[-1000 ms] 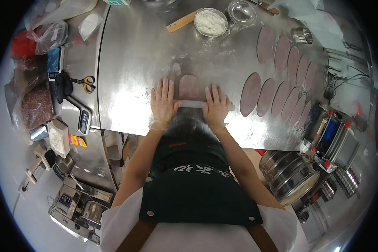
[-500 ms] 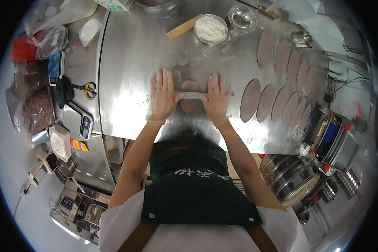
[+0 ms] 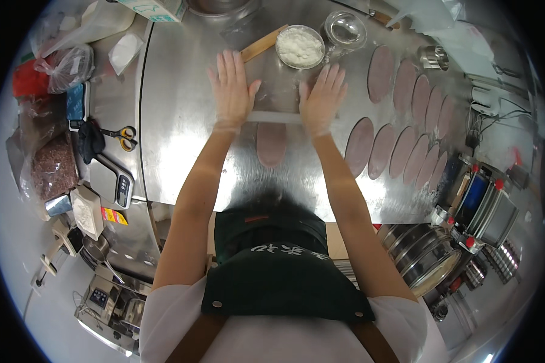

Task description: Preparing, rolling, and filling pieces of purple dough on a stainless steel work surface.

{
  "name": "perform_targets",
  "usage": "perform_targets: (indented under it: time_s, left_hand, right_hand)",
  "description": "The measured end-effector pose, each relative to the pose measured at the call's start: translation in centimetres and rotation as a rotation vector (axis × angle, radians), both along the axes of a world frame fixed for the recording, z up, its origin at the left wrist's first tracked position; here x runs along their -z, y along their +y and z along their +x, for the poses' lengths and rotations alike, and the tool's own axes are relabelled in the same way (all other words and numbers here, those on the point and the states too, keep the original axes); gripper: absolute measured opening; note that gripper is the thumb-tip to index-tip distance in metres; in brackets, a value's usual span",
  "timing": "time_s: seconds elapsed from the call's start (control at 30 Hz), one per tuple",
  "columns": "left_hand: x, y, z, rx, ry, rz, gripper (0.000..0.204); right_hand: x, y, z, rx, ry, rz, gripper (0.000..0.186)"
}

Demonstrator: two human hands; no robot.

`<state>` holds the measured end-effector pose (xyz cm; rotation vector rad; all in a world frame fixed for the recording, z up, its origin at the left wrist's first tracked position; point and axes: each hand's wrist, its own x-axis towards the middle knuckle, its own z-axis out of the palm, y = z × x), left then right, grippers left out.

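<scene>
A translucent rolling pin (image 3: 277, 117) lies crosswise on the steel worktop, just beyond the near edge of a mauve oval of dough (image 3: 270, 145), with most of that dough on my side of it. My left hand (image 3: 232, 94) and my right hand (image 3: 321, 100), in thin clear gloves, rest palms down at the pin's two ends, fingers stretched out and apart. Beyond my fingertips sit a bowl of white powder (image 3: 300, 46) and a wooden-handled scraper (image 3: 262, 42). To my right, two rows of rolled mauve ovals (image 3: 358, 146) lie on the steel.
A glass bowl (image 3: 345, 27) and metal cutters (image 3: 435, 57) stand at the back. Scissors (image 3: 125, 136), a scale (image 3: 105, 179) and bags (image 3: 53, 157) crowd the left side. A steamer (image 3: 418, 254) and a red-knobbed machine (image 3: 475, 202) are low right.
Both hands and the rolling pin have moved forward, away from my body, across the dough, which now shows mostly behind the pin and looks longer than a second ago.
</scene>
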<state>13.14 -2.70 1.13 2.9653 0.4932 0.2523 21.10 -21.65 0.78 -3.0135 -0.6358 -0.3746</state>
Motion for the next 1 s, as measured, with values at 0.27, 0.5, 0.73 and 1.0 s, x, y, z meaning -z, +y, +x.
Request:
perform_targets:
  time_s: [0.27,0.5,0.73,1.0]
  left_hand:
    - [-2.8,-5.5,-16.5,0.087,0.282,-0.231,0.082]
    - [-1.8,-4.6,-17.9,0.276,-0.038,-0.209,0.049]
    - [-2.2,-5.5,-5.5,0.029,0.046,-0.637,0.026]
    - [-8.2,-6.9,-8.0,-0.014,0.120,-0.932,0.017]
  right_hand:
    - [-1.4,-8.2,-17.7,-0.235,0.411,0.095,0.071]
    - [0.6,-9.6,-16.7,-0.320,0.221,0.192,0.053]
    - [-1.5,-12.2,-21.8,-0.337,0.322,0.309,0.044]
    - [-3.6,-16.2,-24.6,-0.499,0.445,0.343,0.040]
